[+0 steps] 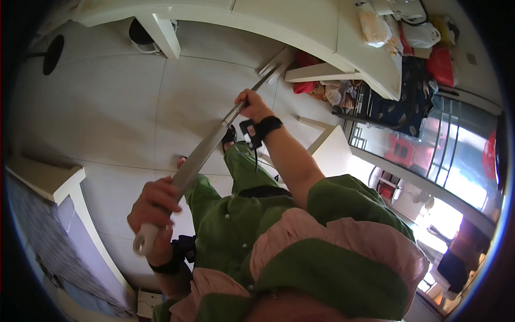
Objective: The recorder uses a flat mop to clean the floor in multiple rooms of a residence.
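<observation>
Toward the near end of the mop pole (200,154), the left hand (153,206) wraps it; toward its flat head (278,63), the right hand (253,105) grips it.

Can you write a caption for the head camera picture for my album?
Left hand and right hand hold a mop, its head near a table leg.

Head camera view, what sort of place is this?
Probably a room in a home, perhaps for living or dining: it has a pale, large-tiled floor, a long cream-coloured table, and a cream-framed, grey-upholstered piece of furniture.
</observation>
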Demonstrator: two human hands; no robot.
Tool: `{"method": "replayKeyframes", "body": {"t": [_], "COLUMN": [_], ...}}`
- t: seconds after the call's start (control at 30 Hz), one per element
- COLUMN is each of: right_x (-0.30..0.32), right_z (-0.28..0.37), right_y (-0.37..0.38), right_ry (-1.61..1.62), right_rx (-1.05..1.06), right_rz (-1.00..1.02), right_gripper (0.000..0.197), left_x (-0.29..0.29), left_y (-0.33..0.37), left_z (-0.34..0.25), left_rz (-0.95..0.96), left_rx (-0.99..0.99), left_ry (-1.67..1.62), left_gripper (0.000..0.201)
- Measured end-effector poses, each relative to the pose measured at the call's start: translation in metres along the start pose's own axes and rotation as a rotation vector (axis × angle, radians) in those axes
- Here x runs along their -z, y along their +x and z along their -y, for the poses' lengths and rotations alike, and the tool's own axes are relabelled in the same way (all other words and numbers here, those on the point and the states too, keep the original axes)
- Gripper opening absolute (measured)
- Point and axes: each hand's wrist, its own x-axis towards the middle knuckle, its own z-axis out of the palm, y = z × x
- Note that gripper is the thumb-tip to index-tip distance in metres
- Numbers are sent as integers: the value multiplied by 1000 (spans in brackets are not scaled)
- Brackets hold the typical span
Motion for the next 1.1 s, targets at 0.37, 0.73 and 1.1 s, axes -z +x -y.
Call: {"method": "replayKeyframes", "body": {"t": [0.37, 0.73, 1.1], "right_x": [23, 8, -22], "right_z": [41, -186, -389], "right_y": [126, 47, -29], "right_ry": [-437, -817, -669], "right_rx": [55, -56, -169], "right_rz": [-328, -321, -51], "right_gripper": [12, 6, 10], "left_x": [9, 99, 177], "left_y": [-19, -223, -358], "left_z": [126, 54, -23], "left_rz": [-234, -721, -989], "left_rx": [245, 334, 1], "left_ry": [-275, -116, -49], "left_gripper": [15, 18, 18]}}
